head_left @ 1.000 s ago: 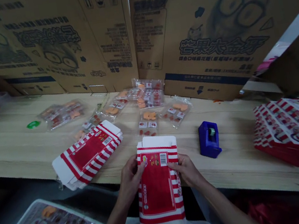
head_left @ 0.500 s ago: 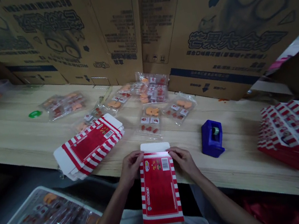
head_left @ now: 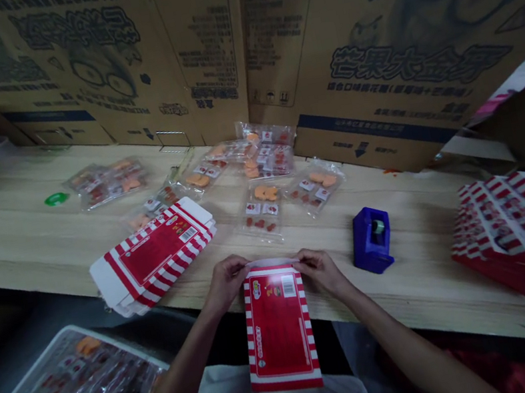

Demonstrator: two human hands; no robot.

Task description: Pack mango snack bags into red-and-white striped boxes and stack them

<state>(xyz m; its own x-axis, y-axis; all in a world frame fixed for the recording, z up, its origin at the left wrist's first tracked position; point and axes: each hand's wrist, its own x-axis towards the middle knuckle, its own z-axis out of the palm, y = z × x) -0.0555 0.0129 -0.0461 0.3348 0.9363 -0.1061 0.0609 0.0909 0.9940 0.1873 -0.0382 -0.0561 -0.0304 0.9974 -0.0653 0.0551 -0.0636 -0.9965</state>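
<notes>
A slim rectangular carton of smooth printed card is held over a seated person's lap, at the front edge of a table. Its broad face is glossy red, bordered by red and white stripes, with a white barcode patch near the far end. Whether it touches the table edge, I cannot tell from here.

The left hand pinches the far left corner, at a narrow pale flap; the right hand pinches the far right corner the same way, thumb and fingers closed on the card.

Just beyond lies a flat clear sachet, its plastic crinkled and shiny, with orange rounded pieces and small reddish ones inside. More such sachets overlap farther back on the pale, wood-grained table. Left of the hands, a fanned pile of folded striped cartons rests at an angle; near it is a translucent green ring.

To the right sits a chunky, hard blue tape dispenser, then a thick stack of striped card. Low on the left, a white-rimmed tub brims with glinting sachets. Tall brown cardboard boxes, matte and printed, wall the back.
</notes>
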